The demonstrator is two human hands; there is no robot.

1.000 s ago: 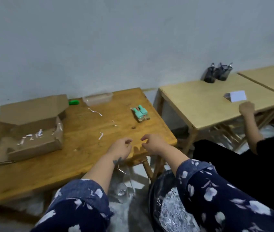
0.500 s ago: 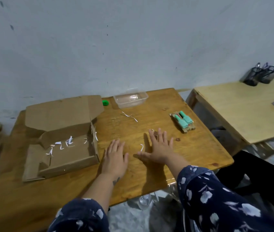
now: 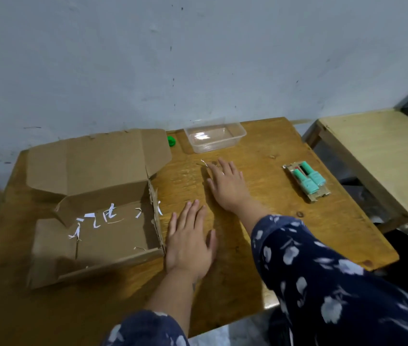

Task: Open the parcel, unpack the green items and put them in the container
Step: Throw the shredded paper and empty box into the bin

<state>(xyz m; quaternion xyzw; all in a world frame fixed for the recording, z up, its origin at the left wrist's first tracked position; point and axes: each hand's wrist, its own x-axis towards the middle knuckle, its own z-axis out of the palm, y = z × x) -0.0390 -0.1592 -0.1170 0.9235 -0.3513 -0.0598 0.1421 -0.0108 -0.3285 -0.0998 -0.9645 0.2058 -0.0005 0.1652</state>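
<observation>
The cardboard parcel (image 3: 98,213) lies open at the desk's (image 3: 285,221) left side, only white paper scraps (image 3: 103,218) inside. The clear container (image 3: 215,137) at the far edge looks empty. Two green bottles (image 3: 310,178) rest on their card near the right edge. Left hand (image 3: 189,242) and right hand (image 3: 226,186) lie flat, fingers spread, holding nothing.

Open cardboard box (image 3: 103,221) fills the left part of the table (image 3: 260,158), its raised lid blocking the back-left corner. Bare wood runs between the box wall and the green items' card (image 3: 307,181) at right. Clear container (image 3: 215,137) stands by the wall, open on top.
</observation>
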